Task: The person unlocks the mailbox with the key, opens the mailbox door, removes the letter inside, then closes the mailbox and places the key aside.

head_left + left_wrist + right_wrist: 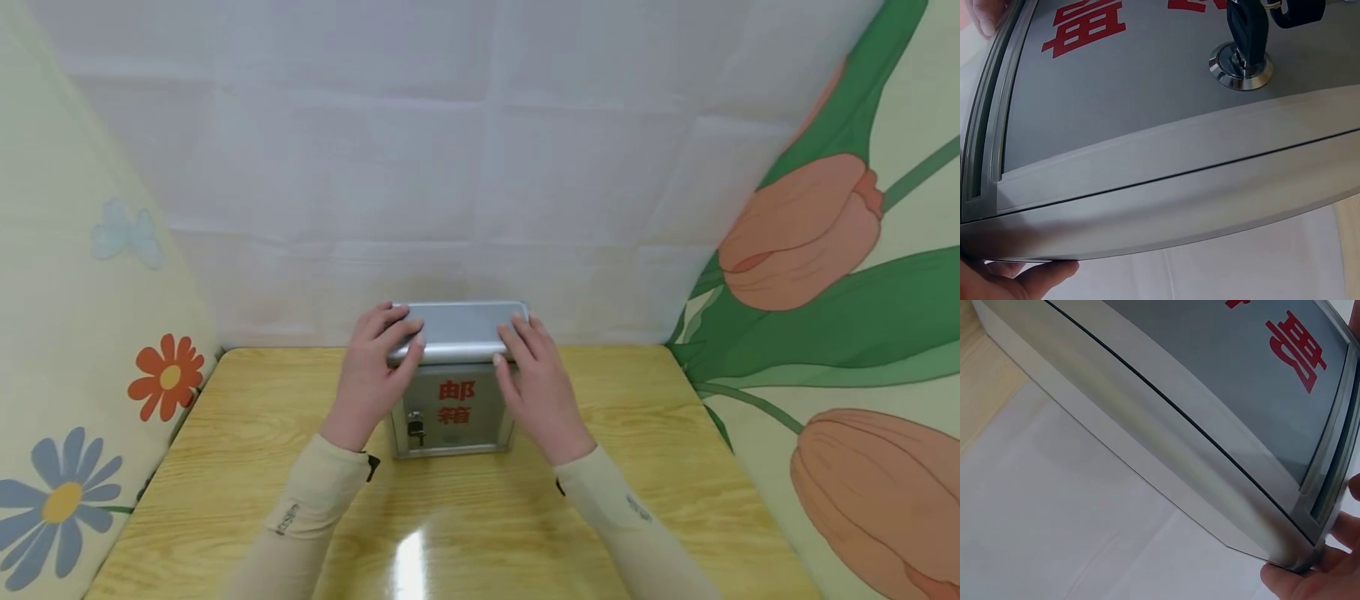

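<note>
A grey metal mailbox with red lettering stands upright on the table, its lettered front towards me. In its lock on the left of the front sits a key with a black head. My left hand holds the left end of the lid, fingers over the top and thumb by the front edge. At the right end, my right hand grips the lid the same way. Fingertips of each hand show at the mailbox's edge in the wrist views. Inside the mailbox is hidden, as the front is closed.
The wood-grain table spreads around the mailbox. Behind it hangs a creased white cloth. Flower-printed panels flank the table, with blue and orange flowers on the left panel and large tulips on the right panel.
</note>
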`<state>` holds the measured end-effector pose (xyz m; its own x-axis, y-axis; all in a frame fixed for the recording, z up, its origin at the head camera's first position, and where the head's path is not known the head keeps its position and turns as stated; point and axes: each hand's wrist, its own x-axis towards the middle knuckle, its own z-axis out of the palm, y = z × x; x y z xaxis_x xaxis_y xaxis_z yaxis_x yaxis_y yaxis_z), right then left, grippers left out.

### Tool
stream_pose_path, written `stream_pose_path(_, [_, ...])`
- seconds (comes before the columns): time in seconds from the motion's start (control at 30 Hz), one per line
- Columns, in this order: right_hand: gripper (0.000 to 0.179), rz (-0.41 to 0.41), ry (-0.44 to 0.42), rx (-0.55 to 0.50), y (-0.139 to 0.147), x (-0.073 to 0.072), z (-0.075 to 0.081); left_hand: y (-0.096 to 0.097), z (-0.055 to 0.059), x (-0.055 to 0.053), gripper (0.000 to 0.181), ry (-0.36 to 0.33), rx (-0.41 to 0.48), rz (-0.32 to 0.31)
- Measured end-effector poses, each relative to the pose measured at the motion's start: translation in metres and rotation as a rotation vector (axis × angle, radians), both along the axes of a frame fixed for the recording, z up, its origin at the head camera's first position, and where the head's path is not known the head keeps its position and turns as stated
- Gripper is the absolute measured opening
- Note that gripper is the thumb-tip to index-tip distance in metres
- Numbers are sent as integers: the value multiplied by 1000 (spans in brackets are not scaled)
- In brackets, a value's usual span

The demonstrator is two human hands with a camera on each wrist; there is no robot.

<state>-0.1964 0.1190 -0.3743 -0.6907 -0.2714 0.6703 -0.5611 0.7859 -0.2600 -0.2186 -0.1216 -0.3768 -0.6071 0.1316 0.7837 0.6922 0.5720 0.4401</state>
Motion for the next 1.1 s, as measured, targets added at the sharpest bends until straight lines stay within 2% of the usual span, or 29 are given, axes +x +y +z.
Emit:
stream_pose_path(0.17, [44,-22,19,-25,11,7,-4,9,1,-1,27,-9,-34,-23])
stream_pose_path(0.37, [44,-37,58,-54,22,12,-8,15,1,-2,31,-57,-54,-96])
stream_pose_path(0.53, [44,-42,54,-43,25,13,-8,6,-3,-7,30,-133,-2,-192])
stream_pose_path(0.7, [44,-44,62,-52,26,12,-7,0,-4,-12,28,-140,67,-292])
stream_pose_path(0.87, [44,-37,73,-57,27,11,-7,-1,-4,-14,29,-149,94,-323])
stream_pose_path(1.1, [44,-35,65,-88,28,7,-9,0,-1,-14,28,-181,122,-335])
